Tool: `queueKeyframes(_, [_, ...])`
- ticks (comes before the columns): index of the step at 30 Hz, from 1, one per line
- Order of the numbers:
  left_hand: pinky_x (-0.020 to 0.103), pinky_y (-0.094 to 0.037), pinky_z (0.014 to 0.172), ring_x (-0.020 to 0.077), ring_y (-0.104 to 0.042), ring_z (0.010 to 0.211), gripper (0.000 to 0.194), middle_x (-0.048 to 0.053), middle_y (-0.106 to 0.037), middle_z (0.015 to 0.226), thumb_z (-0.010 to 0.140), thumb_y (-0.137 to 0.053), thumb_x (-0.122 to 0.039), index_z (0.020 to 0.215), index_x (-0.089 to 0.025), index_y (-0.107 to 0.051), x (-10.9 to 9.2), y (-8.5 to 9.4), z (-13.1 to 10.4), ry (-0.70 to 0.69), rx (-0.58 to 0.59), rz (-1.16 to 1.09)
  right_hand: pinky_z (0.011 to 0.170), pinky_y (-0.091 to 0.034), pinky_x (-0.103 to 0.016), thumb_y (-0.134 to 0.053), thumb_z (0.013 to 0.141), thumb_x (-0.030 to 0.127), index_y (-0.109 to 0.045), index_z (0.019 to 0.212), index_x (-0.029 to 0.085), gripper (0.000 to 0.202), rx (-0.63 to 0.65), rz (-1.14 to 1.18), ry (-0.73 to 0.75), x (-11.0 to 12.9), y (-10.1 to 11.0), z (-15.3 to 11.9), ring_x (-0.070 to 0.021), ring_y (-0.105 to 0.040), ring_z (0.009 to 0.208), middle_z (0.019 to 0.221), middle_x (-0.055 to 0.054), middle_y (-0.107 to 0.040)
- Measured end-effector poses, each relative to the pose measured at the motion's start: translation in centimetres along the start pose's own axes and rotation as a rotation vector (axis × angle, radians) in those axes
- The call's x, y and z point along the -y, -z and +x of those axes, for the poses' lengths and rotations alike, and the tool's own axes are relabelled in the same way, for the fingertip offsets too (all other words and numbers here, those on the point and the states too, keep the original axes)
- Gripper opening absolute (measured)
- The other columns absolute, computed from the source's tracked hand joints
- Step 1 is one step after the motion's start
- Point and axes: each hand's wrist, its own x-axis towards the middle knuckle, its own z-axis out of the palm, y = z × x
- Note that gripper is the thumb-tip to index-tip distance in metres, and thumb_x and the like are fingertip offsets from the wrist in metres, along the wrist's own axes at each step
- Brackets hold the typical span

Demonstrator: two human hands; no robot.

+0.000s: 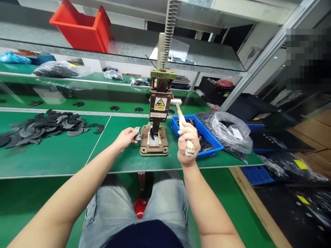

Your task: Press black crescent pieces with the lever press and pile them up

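Observation:
A hand press [160,103] with a yellow warning label and a tall spring stands on the green table. My right hand [189,143] is wrapped round its lever handle [180,115], to the right of the press. Just left of the press base [154,150], my left hand [126,138] pinches a small grey piece [137,134] between thumb and fingers. A dark curved piece [152,133] is under the press head, above a whitish block [154,141]. Many dark curved pieces [43,127] lie in a heap at the left.
A blue tray [210,151] of dark parts sits right of the press, beside a clear plastic bag [230,131]. The table's front edge [64,175] runs below my forearms. A red bin [85,32] stands on the shelf above. Boxes [314,137] are at the right.

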Motion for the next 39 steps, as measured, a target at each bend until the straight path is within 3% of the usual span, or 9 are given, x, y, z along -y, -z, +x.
queueKeyframes(4, [0.02,-0.059,0.054,0.0121,-0.071,0.067,0.032,0.009,-0.079,0.093,0.09,-0.084,-0.039,0.088,-0.016,-0.062,-1.4,-3.8,-0.2,0.073,0.102,-0.164,0.113,-0.051,-0.06,-0.06,0.096,0.024,-0.062,0.087,0.025,0.009,0.004,0.001,-0.003,0.0,0.0,0.0,-0.0277,-0.067,0.125,0.097,-0.002,-0.07])
queueKeyframes(6, [0.022,-0.06,0.054,0.0128,-0.071,0.067,0.028,0.01,-0.079,0.093,0.092,-0.082,-0.035,0.089,-0.015,-0.063,-1.7,-4.7,-0.3,0.108,0.145,-0.206,0.113,-0.051,-0.06,-0.061,0.096,0.024,-0.062,0.088,0.025,0.008,0.018,-0.012,-0.004,0.0,0.2,0.0,-0.0281,-0.067,0.126,0.098,-0.002,-0.07])
queueKeyframes(11, [0.023,-0.065,0.067,0.0124,-0.073,0.075,0.025,0.006,-0.076,0.09,0.088,-0.085,-0.03,0.089,-0.015,-0.065,-1.4,-2.7,0.4,0.095,0.141,-0.168,0.113,-0.052,-0.06,-0.062,0.096,0.026,-0.061,0.088,0.025,0.008,0.031,-0.028,-0.003,-0.1,0.3,-0.1,-0.0294,-0.067,0.128,0.099,-0.003,-0.07])
queueKeyframes(15, [0.023,-0.063,0.063,0.0112,-0.069,0.065,0.031,0.003,-0.071,0.077,0.077,-0.094,-0.031,0.082,-0.013,-0.068,-1.1,-1.5,1.4,0.1,0.123,-0.041,0.112,-0.052,-0.059,-0.061,0.096,0.025,-0.061,0.088,0.025,0.008,0.004,0.008,-0.003,-0.1,0.1,-0.1,-0.0289,-0.067,0.127,0.098,-0.003,-0.07])
queueKeyframes(19, [0.023,-0.059,0.056,0.0116,-0.065,0.059,0.04,0.003,-0.071,0.072,0.068,-0.099,-0.038,0.08,-0.013,-0.07,-1.1,-2.2,2.0,0.09,0.153,0.056,0.113,-0.051,-0.059,-0.062,0.095,0.024,-0.061,0.088,0.025,0.007,0.011,0.011,-0.005,-0.1,0.0,-0.1,-0.0291,-0.066,0.127,0.098,-0.003,-0.069])
queueKeyframes(27, [0.022,-0.056,0.052,0.0101,-0.061,0.054,0.043,0.002,-0.069,0.067,0.064,-0.1,-0.041,0.076,-0.015,-0.068,-1.2,-3.0,3.0,0.093,0.177,0.167,0.111,-0.053,-0.059,-0.06,0.097,0.026,-0.06,0.088,0.025,0.009,0.008,-0.016,-0.015,0.2,0.0,0.1,-0.0281,-0.067,0.125,0.096,-0.003,-0.068])
queueKeyframes(39, [0.02,-0.057,0.05,0.0131,-0.066,0.047,0.034,0.004,-0.07,0.058,0.075,-0.095,-0.029,0.074,-0.017,-0.064,-2.0,-3.1,4.4,0.331,0.209,0.243,0.109,-0.054,-0.059,-0.061,0.096,0.025,-0.059,0.084,0.025,0.012,-0.03,0.03,-0.006,0.2,-0.4,0.1,-0.0286,-0.067,0.121,0.094,-0.003,-0.068])
